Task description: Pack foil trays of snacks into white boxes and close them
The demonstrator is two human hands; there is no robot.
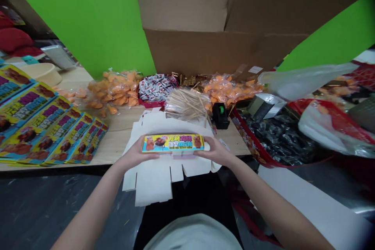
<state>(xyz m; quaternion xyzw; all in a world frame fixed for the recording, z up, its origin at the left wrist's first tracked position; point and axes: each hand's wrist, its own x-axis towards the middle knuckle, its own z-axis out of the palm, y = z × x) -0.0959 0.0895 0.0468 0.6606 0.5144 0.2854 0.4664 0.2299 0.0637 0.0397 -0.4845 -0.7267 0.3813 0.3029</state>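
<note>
A long yellow printed carton (pixel 172 143) with food pictures stands on its side at the table's near edge. My left hand (pixel 135 153) grips its left end and my right hand (pixel 216 150) grips its right end, fingers wrapped round it. Under the carton lies a stack of flat white unfolded carton blanks (pixel 155 179), which hangs over the table edge.
Flat printed cartons (pixel 49 133) fan out on the left of the wooden table (pixel 120 133). Behind lie orange snack packets (pixel 117 91), a red bowl of white sachets (pixel 155 88), bagged wooden skewers (pixel 187 103), a black tape dispenser (pixel 220 115) and an open cardboard box (pixel 216 47). Right: a red tub of dark bags (pixel 278 136).
</note>
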